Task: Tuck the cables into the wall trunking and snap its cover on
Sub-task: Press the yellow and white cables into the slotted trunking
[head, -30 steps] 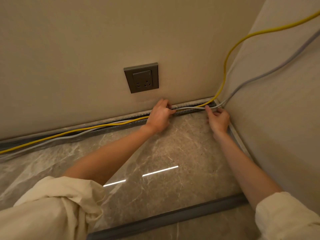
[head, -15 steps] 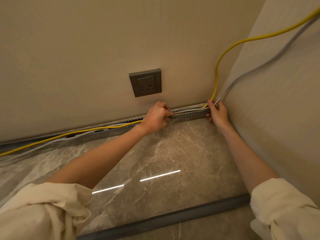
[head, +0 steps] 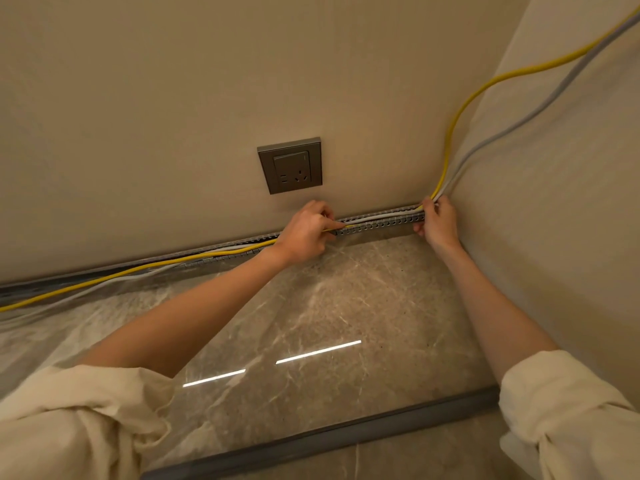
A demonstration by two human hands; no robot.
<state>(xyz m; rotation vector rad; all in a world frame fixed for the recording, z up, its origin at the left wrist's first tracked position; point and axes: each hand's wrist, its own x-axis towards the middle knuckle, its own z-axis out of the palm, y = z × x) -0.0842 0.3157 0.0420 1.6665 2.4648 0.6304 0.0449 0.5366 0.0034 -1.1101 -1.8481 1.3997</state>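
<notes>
A grey slotted trunking (head: 377,226) runs along the foot of the back wall, open on top. A yellow cable (head: 460,109) and a grey cable (head: 512,124) come down the right wall into the corner and run left along the trunking. My left hand (head: 306,233) pinches both cables under the socket, fingers pressed at the trunking's rim. My right hand (head: 438,221) grips the cables at the corner where they bend into the trunking. Left of my left hand the cables (head: 138,271) lie partly out over the floor. A long grey strip (head: 311,441) lies on the floor near me.
A grey wall socket (head: 290,165) sits just above the trunking between my hands. The floor (head: 311,306) is glossy marble tile with light reflections. The right wall (head: 554,237) meets the back wall at the corner beside my right hand.
My right hand moved up into the corner and closed on the cables. My left hand slid slightly right along the trunking, and the stretch between my hands now lies inside the channel.
</notes>
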